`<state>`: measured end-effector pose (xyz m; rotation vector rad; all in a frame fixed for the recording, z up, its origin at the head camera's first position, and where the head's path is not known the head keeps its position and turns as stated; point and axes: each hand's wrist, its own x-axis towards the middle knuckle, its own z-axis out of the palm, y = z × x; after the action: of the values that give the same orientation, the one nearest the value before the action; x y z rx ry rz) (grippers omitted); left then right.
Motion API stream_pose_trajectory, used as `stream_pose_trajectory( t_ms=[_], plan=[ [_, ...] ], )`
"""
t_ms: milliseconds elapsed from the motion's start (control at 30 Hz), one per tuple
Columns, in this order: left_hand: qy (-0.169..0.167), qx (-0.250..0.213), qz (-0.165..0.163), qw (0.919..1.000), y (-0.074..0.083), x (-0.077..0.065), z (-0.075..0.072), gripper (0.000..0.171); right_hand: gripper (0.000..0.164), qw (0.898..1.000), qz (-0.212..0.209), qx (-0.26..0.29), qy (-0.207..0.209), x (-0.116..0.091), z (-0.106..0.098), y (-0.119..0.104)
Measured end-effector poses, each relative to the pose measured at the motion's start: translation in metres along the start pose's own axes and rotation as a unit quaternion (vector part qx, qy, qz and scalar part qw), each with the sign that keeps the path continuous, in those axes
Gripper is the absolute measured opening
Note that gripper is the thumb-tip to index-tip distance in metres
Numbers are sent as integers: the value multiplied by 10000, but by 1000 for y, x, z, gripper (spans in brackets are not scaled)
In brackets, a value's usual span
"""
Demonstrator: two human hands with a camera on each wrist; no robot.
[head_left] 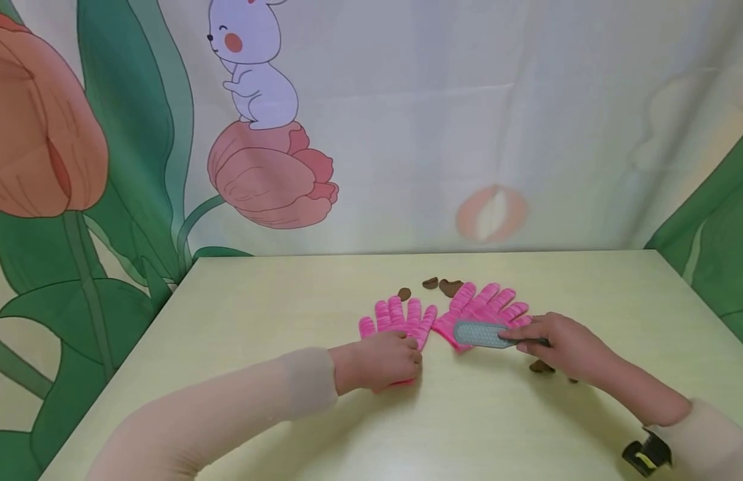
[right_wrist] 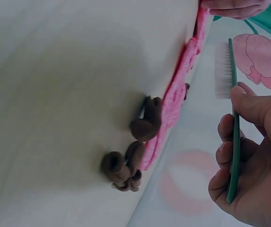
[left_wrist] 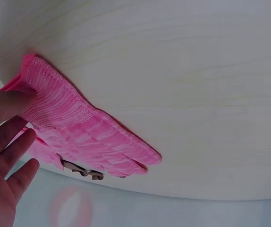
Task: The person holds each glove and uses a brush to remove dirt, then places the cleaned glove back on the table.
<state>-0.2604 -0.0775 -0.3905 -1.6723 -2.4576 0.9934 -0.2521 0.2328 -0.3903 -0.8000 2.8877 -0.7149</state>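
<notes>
Two pink knit gloves lie on the table: a left glove [head_left: 397, 312] and a right glove [head_left: 482, 304], fingers pointing away. My left hand [head_left: 386, 359] is over the left glove's cuff; in the left wrist view its thumb lies on the cuff [left_wrist: 55, 97], pinching it, with the other fingers loosely bent. A green-handled brush with pale bristles [right_wrist: 223, 71] is gripped by my right hand [right_wrist: 253, 146]. In the head view, the brush's grey-green back [head_left: 481, 334] is over the right glove's cuff, bristles down; contact is hidden.
Brown curled pieces [head_left: 450, 288] lie behind the gloves. More brown pieces [right_wrist: 121, 165] are near my right hand. The pale table [head_left: 257, 300] ends at a printed curtain [head_left: 395, 167] at the back. A black device [head_left: 647, 454] is strapped near the right sleeve.
</notes>
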Motion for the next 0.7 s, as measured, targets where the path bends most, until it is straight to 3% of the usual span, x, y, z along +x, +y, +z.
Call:
stream_pose_trajectory(
  t_ms=[167, 433, 600, 700],
  plan=[
    [-168, 304, 103, 9993, -1, -1, -3, 21, 31, 9998, -104, 139, -45, -3, 8, 8],
    [-186, 578, 35, 9982, -5, -9, -3, 26, 32, 9970, 72, -593, 486, 4, 18, 2],
    [367, 664, -232, 9968, -18, -22, -12, 22, 32, 9981, 24, -586, 203, 6, 27, 1],
    [1052, 422, -777, 9905, -30, -32, -19, 15, 33, 9996, 36, -281, -38, 1, 28, 6]
  ],
)
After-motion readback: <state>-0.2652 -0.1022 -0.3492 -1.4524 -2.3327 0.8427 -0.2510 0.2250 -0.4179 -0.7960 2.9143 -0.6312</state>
